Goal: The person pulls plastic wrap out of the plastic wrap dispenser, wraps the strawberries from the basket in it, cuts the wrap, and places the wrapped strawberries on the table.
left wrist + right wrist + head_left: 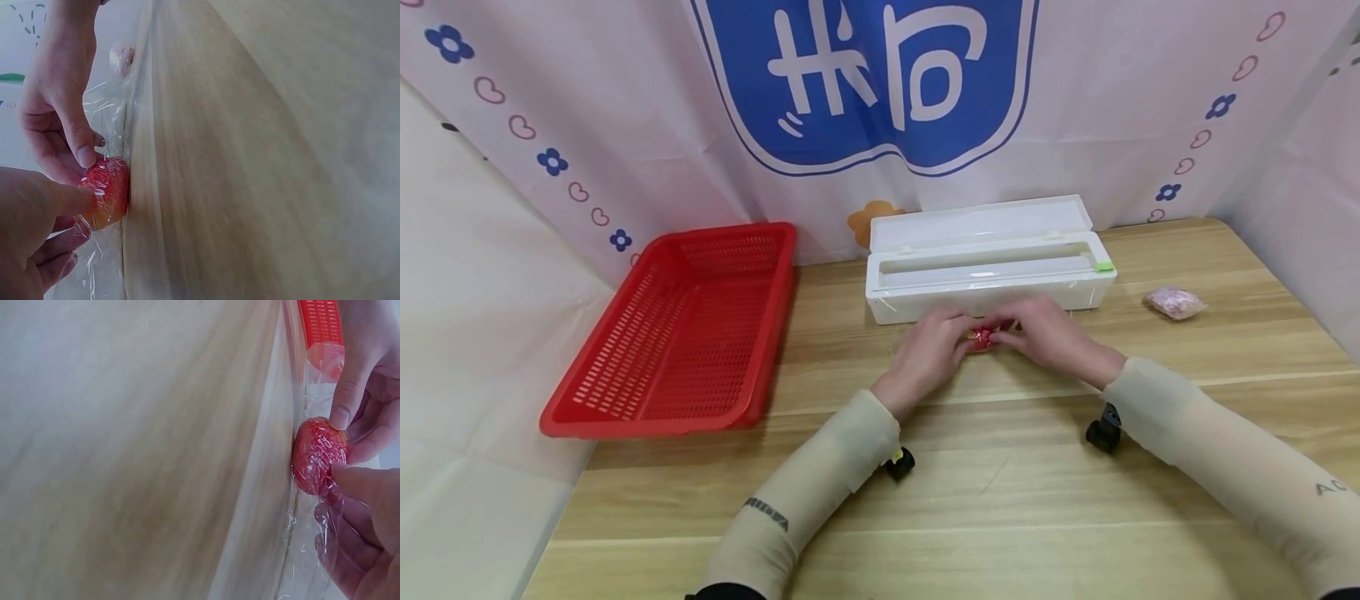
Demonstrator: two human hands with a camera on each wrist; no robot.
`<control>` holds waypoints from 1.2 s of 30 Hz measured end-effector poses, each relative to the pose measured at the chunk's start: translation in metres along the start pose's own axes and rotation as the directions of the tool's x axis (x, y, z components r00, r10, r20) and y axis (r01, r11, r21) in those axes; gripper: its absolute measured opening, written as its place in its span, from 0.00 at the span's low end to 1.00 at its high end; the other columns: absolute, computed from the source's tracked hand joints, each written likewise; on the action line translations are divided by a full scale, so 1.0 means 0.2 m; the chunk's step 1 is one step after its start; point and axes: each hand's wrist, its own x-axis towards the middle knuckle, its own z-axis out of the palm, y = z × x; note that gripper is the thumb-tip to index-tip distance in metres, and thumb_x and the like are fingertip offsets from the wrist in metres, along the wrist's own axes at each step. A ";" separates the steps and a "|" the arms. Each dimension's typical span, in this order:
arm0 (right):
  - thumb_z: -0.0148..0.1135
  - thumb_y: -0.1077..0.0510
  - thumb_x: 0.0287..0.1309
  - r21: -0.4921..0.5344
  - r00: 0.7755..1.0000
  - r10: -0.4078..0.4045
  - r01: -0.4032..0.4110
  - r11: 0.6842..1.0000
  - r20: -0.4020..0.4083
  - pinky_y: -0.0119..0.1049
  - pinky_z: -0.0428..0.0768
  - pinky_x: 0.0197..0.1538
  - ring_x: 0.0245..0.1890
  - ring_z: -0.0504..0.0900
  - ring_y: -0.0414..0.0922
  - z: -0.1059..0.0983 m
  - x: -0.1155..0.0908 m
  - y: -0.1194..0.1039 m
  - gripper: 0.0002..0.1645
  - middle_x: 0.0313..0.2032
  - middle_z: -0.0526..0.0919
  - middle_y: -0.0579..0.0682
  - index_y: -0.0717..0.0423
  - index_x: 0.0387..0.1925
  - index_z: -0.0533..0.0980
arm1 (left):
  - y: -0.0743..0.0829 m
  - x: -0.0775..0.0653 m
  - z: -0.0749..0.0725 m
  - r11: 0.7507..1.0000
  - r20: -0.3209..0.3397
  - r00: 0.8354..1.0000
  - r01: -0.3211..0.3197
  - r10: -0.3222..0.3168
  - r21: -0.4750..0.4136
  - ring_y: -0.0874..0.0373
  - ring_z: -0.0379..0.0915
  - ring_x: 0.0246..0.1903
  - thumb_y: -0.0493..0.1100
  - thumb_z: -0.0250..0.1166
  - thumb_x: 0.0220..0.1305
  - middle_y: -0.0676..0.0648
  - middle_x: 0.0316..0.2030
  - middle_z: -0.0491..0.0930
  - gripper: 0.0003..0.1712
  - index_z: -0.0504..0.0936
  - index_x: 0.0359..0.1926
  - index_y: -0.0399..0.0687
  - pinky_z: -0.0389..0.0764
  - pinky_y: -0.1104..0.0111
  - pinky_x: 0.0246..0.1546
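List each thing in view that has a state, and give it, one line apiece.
Red fruit, covered in wrinkled clear film
Left hand, holding the fruit
Right hand, holding the fruit
White box, lid open
Red basket, upright, open-topped
Pinkish bundle, apparently film-wrapped, lying on the table

The head view is bright and evenly lit, with a soft, pale sheen on the wooden table (992, 517) and a diffuse shadow below the right sleeve (1195, 425). Thin glints catch the white box (977, 301). Both wrist views look dimmer, their wood grain smeared and soft (a greyish-blue haze veils the right side of the left one, the left side of the other). Sharp white highlights break across the clear film (97, 269) and red item (319, 456), which appears crisper.
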 end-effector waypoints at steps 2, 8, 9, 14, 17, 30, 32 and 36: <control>0.68 0.57 0.54 -0.007 1.000 0.008 -0.008 1.000 -0.002 0.42 0.82 0.47 0.39 0.84 0.41 -0.01 0.00 0.00 0.12 0.39 0.87 0.45 0.49 0.42 0.84 | 0.00 0.00 0.00 1.000 0.012 1.000 0.015 -0.015 -0.003 0.59 0.73 0.52 0.46 0.62 0.64 0.53 0.50 0.80 0.18 0.81 0.55 0.55 0.74 0.65 0.57; 0.65 0.58 0.56 -0.060 1.000 0.017 -0.019 0.998 -0.026 0.46 0.81 0.47 0.39 0.84 0.45 -0.10 -0.03 0.01 0.12 0.39 0.87 0.50 0.53 0.43 0.83 | -0.01 0.01 0.00 0.999 0.028 0.999 0.039 -0.039 -0.015 0.59 0.74 0.48 0.45 0.62 0.64 0.53 0.46 0.80 0.14 0.83 0.50 0.54 0.76 0.65 0.54; 0.65 0.58 0.56 -0.074 0.999 0.013 -0.016 0.997 -0.038 0.46 0.82 0.46 0.38 0.84 0.46 -0.12 -0.04 0.02 0.12 0.39 0.87 0.51 0.54 0.43 0.83 | -0.01 0.01 0.00 0.999 0.029 0.999 0.039 -0.039 -0.018 0.60 0.74 0.48 0.45 0.63 0.63 0.54 0.46 0.80 0.13 0.83 0.50 0.54 0.76 0.66 0.54; 0.66 0.59 0.55 -0.163 0.989 0.019 -0.043 0.986 -0.144 0.48 0.81 0.44 0.37 0.84 0.48 -0.23 -0.09 0.04 0.12 0.38 0.87 0.54 0.56 0.42 0.83 | -0.01 0.01 0.00 0.998 0.028 0.999 0.041 -0.040 -0.040 0.59 0.74 0.49 0.44 0.63 0.63 0.53 0.46 0.81 0.14 0.83 0.50 0.54 0.76 0.66 0.55; 0.66 0.58 0.55 -0.212 0.975 0.053 -0.100 0.972 -0.216 0.49 0.81 0.42 0.37 0.84 0.50 -0.30 -0.13 0.05 0.13 0.40 0.87 0.54 0.56 0.43 0.83 | -0.01 0.01 0.00 0.998 0.028 0.999 0.040 -0.038 -0.049 0.59 0.74 0.49 0.43 0.62 0.63 0.53 0.46 0.81 0.14 0.83 0.50 0.53 0.75 0.66 0.55; 0.64 0.58 0.57 -0.266 0.910 0.180 -0.291 0.919 -0.375 0.54 0.77 0.38 0.41 0.80 0.57 -0.39 -0.29 0.16 0.13 0.42 0.84 0.60 0.58 0.44 0.84 | 0.00 0.02 0.00 0.997 0.028 0.999 0.043 -0.041 -0.070 0.60 0.75 0.48 0.45 0.63 0.63 0.53 0.45 0.81 0.14 0.83 0.50 0.53 0.76 0.67 0.55; 0.64 0.58 0.57 -0.272 0.912 0.178 -0.289 0.918 -0.369 0.54 0.77 0.40 0.42 0.80 0.58 -0.38 -0.29 0.17 0.14 0.43 0.84 0.60 0.59 0.45 0.83 | 0.00 0.02 0.00 0.997 0.025 0.999 0.044 -0.042 -0.070 0.60 0.75 0.48 0.45 0.63 0.63 0.53 0.46 0.81 0.14 0.83 0.50 0.53 0.75 0.67 0.55; 0.64 0.59 0.57 -0.277 0.914 0.173 -0.285 0.918 -0.368 0.54 0.77 0.42 0.43 0.79 0.57 -0.37 -0.30 0.17 0.15 0.43 0.84 0.60 0.59 0.46 0.83 | 0.00 0.02 -0.01 0.997 0.020 0.999 0.045 -0.044 -0.068 0.58 0.75 0.50 0.45 0.64 0.62 0.52 0.47 0.81 0.15 0.82 0.51 0.53 0.75 0.66 0.56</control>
